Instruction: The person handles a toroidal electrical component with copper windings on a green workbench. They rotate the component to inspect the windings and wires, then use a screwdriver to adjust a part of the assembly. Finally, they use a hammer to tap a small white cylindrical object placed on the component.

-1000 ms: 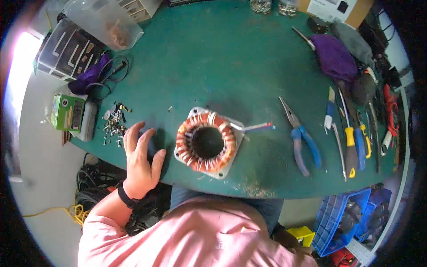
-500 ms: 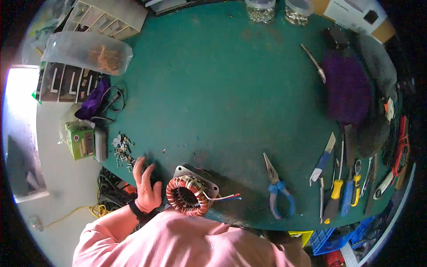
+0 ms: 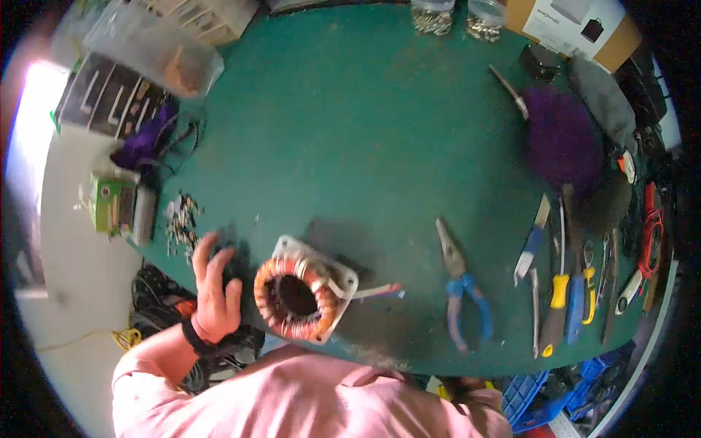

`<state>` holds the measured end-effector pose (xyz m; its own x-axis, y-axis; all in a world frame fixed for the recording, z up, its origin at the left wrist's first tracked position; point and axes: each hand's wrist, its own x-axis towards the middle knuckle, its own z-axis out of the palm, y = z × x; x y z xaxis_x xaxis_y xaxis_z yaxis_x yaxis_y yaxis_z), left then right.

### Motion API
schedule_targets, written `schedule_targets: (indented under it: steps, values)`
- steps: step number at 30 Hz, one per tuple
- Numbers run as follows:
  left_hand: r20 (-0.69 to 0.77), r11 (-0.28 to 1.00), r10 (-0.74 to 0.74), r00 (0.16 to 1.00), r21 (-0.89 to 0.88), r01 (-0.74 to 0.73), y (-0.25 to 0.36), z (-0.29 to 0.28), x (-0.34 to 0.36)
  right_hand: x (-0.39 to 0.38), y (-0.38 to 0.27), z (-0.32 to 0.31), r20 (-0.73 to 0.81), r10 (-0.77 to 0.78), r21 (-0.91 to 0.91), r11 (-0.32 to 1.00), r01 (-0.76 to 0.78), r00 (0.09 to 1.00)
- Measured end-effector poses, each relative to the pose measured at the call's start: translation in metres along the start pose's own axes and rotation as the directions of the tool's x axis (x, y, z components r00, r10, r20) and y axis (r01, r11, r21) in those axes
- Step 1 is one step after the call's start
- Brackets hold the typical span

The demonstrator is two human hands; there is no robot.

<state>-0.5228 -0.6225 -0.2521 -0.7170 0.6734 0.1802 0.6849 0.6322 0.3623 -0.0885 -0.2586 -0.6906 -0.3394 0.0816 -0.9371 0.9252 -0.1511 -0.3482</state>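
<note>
While a green desk point(image 3: 350, 146) is carrying it near the front edge, a copper-wound ring point(image 3: 323, 301) on a pale metal plate point(image 3: 298, 249) is probably proving heavy and stiff, its likely fragile windings point(image 3: 296, 331) favouring a hold by the plate; whitish bands point(image 3: 303, 267) are wrapping it. Beside it, the bare left hand point(image 3: 217, 298) is spreading, empty; the right hand is not showing.

On your workbench point(image 3: 350, 131), the wound stator point(image 3: 327, 305) sits on its mounting plate point(image 3: 343, 277); from it, your left hand point(image 3: 215, 303) is at nine o'clock, screws point(image 3: 182, 219) at ten, needle-nose pliers point(image 3: 454, 274) at three.
</note>
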Motion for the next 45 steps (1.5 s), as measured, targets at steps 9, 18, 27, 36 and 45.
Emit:
schedule_targets:
  steps: [9, 18, 27, 36, 45]
  values:
    - [-0.342, 0.993, 0.06, 0.938, -0.078, -0.092, 0.013, -0.009, -0.011, -0.006, 0.003, -0.038, 0.042, -0.414, -0.227, 0.882, 0.412, 0.909]
    - [-0.438, 0.937, 0.13, 0.889, -0.238, -0.255, 0.052, -0.033, -0.054, -0.103, -0.049, -0.032, -0.229, -0.683, -0.601, 0.659, 0.452, 0.693]
    - [-0.466, 0.831, 0.103, 0.879, -0.445, -0.334, 0.066, -0.034, -0.038, -0.18, -0.028, 0.036, -0.35, -0.601, -0.612, 0.728, 0.31, 0.719]
    - [-0.306, 0.726, 0.209, 0.929, -0.588, -0.357, 0.058, -0.039, 0.008, -0.331, -0.064, 0.103, -0.659, -0.405, -0.423, 0.896, 0.133, 0.634]
    - [-0.164, 0.76, 0.175, 0.971, -0.604, -0.24, 0.05, -0.03, 0.012, -0.423, -0.206, 0.136, -0.511, -0.694, -0.599, 0.711, 0.369, 0.507]
